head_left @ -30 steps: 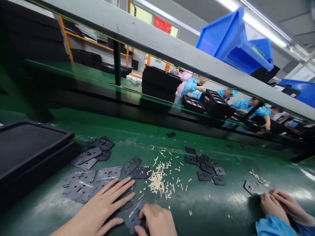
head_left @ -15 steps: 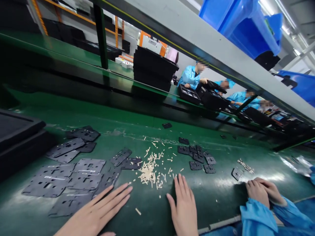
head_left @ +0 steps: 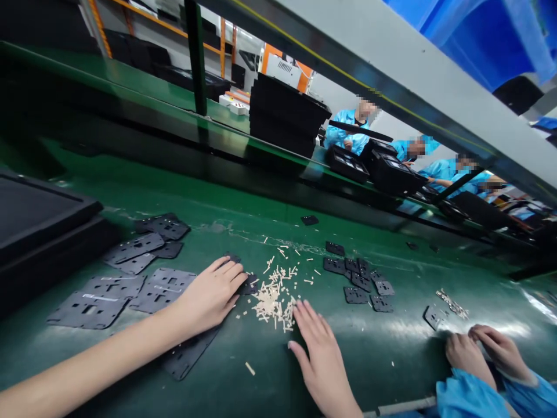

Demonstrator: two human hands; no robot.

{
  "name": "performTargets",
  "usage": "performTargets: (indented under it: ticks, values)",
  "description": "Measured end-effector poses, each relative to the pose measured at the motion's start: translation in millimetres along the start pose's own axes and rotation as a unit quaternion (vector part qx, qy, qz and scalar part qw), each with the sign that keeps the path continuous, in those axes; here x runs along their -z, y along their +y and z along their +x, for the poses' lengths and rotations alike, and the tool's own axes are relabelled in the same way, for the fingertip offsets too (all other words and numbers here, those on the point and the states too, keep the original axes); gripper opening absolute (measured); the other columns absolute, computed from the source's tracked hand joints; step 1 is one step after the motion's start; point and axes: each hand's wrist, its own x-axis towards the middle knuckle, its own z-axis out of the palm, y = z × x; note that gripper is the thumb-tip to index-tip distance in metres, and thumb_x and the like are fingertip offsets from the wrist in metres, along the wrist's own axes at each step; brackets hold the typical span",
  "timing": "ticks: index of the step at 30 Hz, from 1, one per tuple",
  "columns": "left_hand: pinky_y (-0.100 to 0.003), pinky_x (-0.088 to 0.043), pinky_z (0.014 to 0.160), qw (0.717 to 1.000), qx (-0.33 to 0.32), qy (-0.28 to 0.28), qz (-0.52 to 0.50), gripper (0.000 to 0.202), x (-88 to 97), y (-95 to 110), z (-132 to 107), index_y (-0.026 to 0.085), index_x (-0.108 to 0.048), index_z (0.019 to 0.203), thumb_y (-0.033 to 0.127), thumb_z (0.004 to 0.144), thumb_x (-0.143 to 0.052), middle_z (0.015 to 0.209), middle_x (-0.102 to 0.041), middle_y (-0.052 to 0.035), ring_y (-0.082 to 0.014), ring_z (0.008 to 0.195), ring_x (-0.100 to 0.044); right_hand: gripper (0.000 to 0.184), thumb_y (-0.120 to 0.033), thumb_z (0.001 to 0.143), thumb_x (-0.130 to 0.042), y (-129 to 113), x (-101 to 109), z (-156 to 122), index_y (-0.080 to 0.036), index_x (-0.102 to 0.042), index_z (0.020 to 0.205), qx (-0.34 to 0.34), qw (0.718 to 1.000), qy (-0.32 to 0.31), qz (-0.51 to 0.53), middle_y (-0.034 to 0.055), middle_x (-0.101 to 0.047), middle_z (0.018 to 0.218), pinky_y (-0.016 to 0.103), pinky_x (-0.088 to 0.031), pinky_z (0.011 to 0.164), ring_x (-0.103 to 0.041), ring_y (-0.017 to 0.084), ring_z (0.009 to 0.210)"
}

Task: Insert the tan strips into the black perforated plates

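Observation:
My left hand [head_left: 212, 295] lies palm down on the green conveyor belt [head_left: 383, 342], its fingertips over a small black plate [head_left: 249, 284]. My right hand [head_left: 319, 354] rests on the belt, its fingertips at the edge of a heap of pale wooden-looking strips [head_left: 272, 302]. Neither hand visibly holds anything. Several perforated black plates [head_left: 93, 310] lie to the left of my left hand, and another black plate [head_left: 188, 353] sits partly under my left forearm. Several smaller black plates [head_left: 354, 280] lie right of the heap.
A co-worker's hands [head_left: 487, 354] in blue sleeves work at the lower right, near a black plate [head_left: 433, 317] and silvery strips [head_left: 452, 305]. A black tray [head_left: 43, 223] stands at left. A grey beam [head_left: 383, 75] crosses above, with blue bins [head_left: 478, 40] on top.
My left hand has slid forward and right across the belt, and my right hand has moved up to the strip heap. The view has swung slightly, and the plates near my left arm lie differently.

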Motion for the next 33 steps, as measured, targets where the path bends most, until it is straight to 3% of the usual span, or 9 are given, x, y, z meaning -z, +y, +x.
performTargets:
  ticks: [2, 6, 10, 14, 18, 22, 26, 30, 33]
  values:
    - [-0.044, -0.029, 0.100, 1.000, 0.004, -0.003, 0.013, 0.028, 4.9, -4, 1, 0.012, -0.061, 0.101, 0.015, 0.080, -0.042, 0.100, -0.061, -0.0116, -0.0248, 0.098, -0.054, 0.047, -0.038, 0.093, -0.028, -6, 13, 8, -0.031, -0.021, 0.139, 0.023, 0.999, 0.001, 0.033, -0.0050, -0.027, 0.144, 0.041, -0.027, 0.108, -0.024, 0.016, 0.132]
    - [-0.046, -0.034, 0.095, 0.997, 0.056, 0.009, 0.056, 0.032, 8.1, -6, -9, 0.010, -0.060, 0.103, 0.015, 0.079, -0.040, 0.100, -0.060, -0.0147, -0.0279, 0.095, -0.054, 0.048, -0.040, 0.091, -0.032, 15, 26, 43, -0.024, -0.030, 0.136, -0.032, 0.996, 0.077, 0.021, 0.0014, -0.029, 0.143, 0.043, -0.030, 0.105, -0.026, 0.020, 0.132]
    - [-0.041, -0.034, 0.094, 0.993, 0.081, 0.070, 0.048, 0.045, 1.5, 21, -40, 0.011, -0.045, 0.126, 0.026, 0.083, -0.040, 0.125, -0.050, -0.0137, -0.0286, 0.111, -0.047, 0.053, -0.039, 0.088, -0.038, 33, 14, 62, -0.010, -0.036, 0.134, -0.104, 0.992, 0.064, -0.035, 0.0123, -0.028, 0.143, 0.048, -0.032, 0.101, -0.025, 0.028, 0.132]
    - [-0.038, -0.024, 0.103, 0.995, 0.046, 0.093, 0.012, 0.053, -11.5, 54, -81, 0.017, -0.036, 0.133, 0.036, 0.084, -0.043, 0.139, -0.037, -0.0067, -0.0250, 0.123, -0.037, 0.047, -0.038, 0.091, -0.034, 19, 17, 46, -0.022, -0.033, 0.135, -0.001, 1.000, 0.014, 0.016, 0.0033, -0.034, 0.141, 0.044, -0.031, 0.104, -0.028, 0.022, 0.131]
    - [-0.035, -0.026, 0.103, 0.995, 0.052, 0.081, 0.001, 0.042, -19.2, 54, -106, 0.022, -0.048, 0.123, 0.017, 0.082, -0.038, 0.131, -0.048, -0.0030, -0.0212, 0.120, -0.042, 0.038, -0.036, 0.092, -0.033, 6, 38, 59, -0.030, -0.044, 0.128, 0.075, 0.995, 0.015, 0.066, -0.0018, -0.046, 0.134, 0.040, -0.035, 0.102, -0.040, 0.017, 0.124]
    - [-0.038, -0.025, 0.104, 0.993, 0.072, 0.095, 0.013, 0.041, -15.3, 46, -102, 0.019, -0.054, 0.116, 0.014, 0.079, -0.037, 0.129, -0.050, -0.0063, -0.0229, 0.120, -0.043, 0.042, -0.035, 0.090, -0.037, 4, 39, 124, -0.023, -0.041, 0.130, 0.082, 0.995, 0.055, 0.008, 0.0036, -0.039, 0.138, 0.042, -0.031, 0.103, -0.034, 0.021, 0.128]
    - [-0.039, -0.027, 0.103, 0.989, 0.086, 0.105, 0.056, 0.054, -18.2, 57, -77, 0.013, -0.035, 0.134, 0.032, 0.083, -0.042, 0.142, -0.031, -0.0121, -0.0264, 0.128, -0.032, 0.048, -0.034, 0.088, -0.042, -2, 23, 167, -0.017, -0.038, 0.133, 0.108, 0.994, 0.020, -0.013, 0.0076, -0.031, 0.142, 0.042, -0.027, 0.105, -0.026, 0.022, 0.132]
    - [-0.047, -0.032, 0.099, 0.993, 0.105, 0.049, 0.009, 0.073, -32.3, 79, -58, 0.012, -0.021, 0.140, 0.051, 0.082, -0.042, 0.144, -0.022, -0.0167, -0.0341, 0.131, -0.023, 0.049, -0.032, 0.087, -0.044, -3, 17, 134, -0.026, -0.033, 0.135, 0.167, 0.985, -0.024, 0.021, 0.0008, -0.027, 0.144, 0.042, -0.020, 0.109, -0.020, 0.018, 0.134]
    - [-0.041, -0.032, 0.102, 0.996, 0.009, -0.018, -0.085, 0.077, -31.9, 86, -54, 0.018, -0.009, 0.142, 0.049, 0.081, -0.045, 0.146, -0.019, -0.0091, -0.0275, 0.133, -0.021, 0.041, -0.026, 0.090, -0.040, 9, 25, 91, -0.032, -0.039, 0.130, 0.201, 0.971, -0.076, 0.108, -0.0026, -0.039, 0.138, 0.042, -0.023, 0.108, -0.028, 0.016, 0.131]
